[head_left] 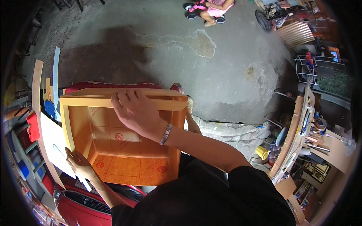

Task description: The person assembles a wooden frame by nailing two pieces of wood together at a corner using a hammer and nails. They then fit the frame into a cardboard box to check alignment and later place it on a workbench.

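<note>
Both hands steady the wooden box [124,150]: right hand [135,111] fingers clamped over its top rail, left hand [77,160] fingers probably gripping its left edge; hold evenly.

An open-topped orange wooden box [120,139] with film-covered inner panels sits upright, its pale rail edge facing away across the top.

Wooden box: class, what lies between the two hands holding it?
In the head view, the left hand grips the box's left wall and the right hand its far rail. Between them lies only the open orange interior.
</note>
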The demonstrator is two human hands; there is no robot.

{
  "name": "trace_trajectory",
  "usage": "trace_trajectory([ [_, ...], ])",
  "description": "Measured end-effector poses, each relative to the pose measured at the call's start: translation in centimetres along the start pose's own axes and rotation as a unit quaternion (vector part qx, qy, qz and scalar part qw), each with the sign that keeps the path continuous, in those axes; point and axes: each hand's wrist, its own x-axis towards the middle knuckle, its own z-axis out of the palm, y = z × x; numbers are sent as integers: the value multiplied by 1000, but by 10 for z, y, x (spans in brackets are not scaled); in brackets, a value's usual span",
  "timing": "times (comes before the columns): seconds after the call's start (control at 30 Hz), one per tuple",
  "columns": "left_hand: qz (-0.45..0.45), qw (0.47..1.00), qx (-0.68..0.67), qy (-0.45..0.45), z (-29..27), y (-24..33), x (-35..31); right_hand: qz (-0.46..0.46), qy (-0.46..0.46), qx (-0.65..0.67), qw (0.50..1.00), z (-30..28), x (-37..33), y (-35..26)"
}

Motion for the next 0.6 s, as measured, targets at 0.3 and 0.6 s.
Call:
trace_trajectory([
  [0.3, 12, 998, 56, 1, 4, -6, -3, -8, -20, 15, 1000, -2, 0, 8],
  [0.6, 19, 997, 75, 17, 6, 2, -4, -2, -21, 33, 999, 4, 1, 7],
])
